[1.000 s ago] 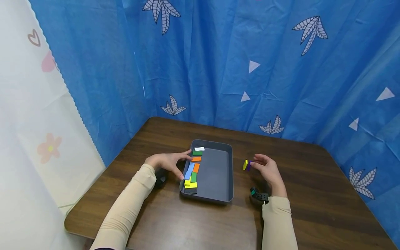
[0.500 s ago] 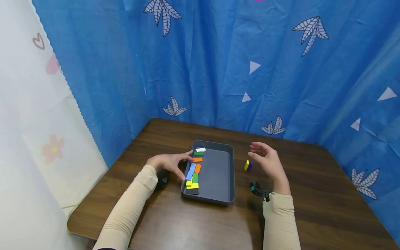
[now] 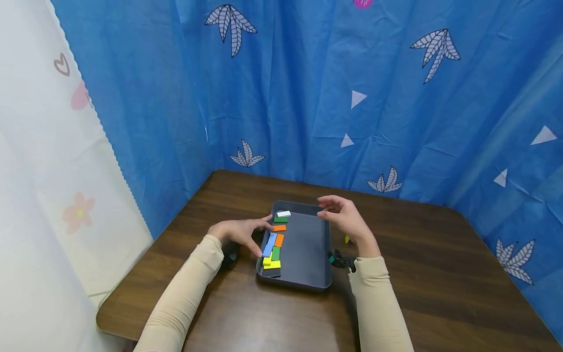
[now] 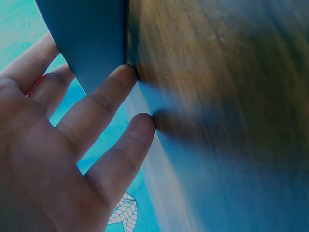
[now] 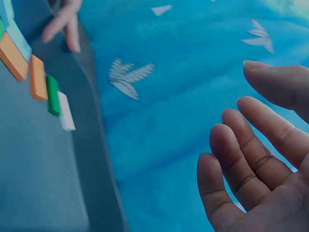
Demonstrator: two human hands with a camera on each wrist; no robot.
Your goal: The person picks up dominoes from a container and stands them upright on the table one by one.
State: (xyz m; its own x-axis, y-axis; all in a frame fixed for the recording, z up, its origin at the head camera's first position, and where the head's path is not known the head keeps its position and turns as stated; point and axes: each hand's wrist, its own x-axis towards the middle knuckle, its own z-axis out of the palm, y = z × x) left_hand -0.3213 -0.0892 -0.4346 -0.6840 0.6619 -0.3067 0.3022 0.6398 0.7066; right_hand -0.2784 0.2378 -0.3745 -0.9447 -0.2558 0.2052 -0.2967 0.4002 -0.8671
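A dark grey tray (image 3: 303, 244) lies on the table, with several flat coloured blocks along its left side. Among them are a light blue block (image 3: 270, 244), an orange block (image 3: 279, 240), a green block (image 5: 53, 95) and a white block (image 3: 284, 213). My left hand (image 3: 239, 231) rests at the tray's left side, thumb and fingers spread; in the left wrist view, fingertips touch the table beside the tray wall. Above the tray's right rim hovers my right hand (image 3: 347, 220), fingers loosely bent, holding nothing. A yellow block (image 3: 347, 239) peeks out behind it on the table.
The brown wooden table (image 3: 246, 313) stretches around the tray. A dark object (image 3: 229, 254) is beneath the left wrist, partly hidden. Blue curtains (image 3: 299, 98) hang behind the table, and a white one (image 3: 66, 171) hangs at the left.
My right hand has let go of the purple block, lifted and moved left over the tray's right rim. The purple block is now hidden behind that hand. The left hand stays put.
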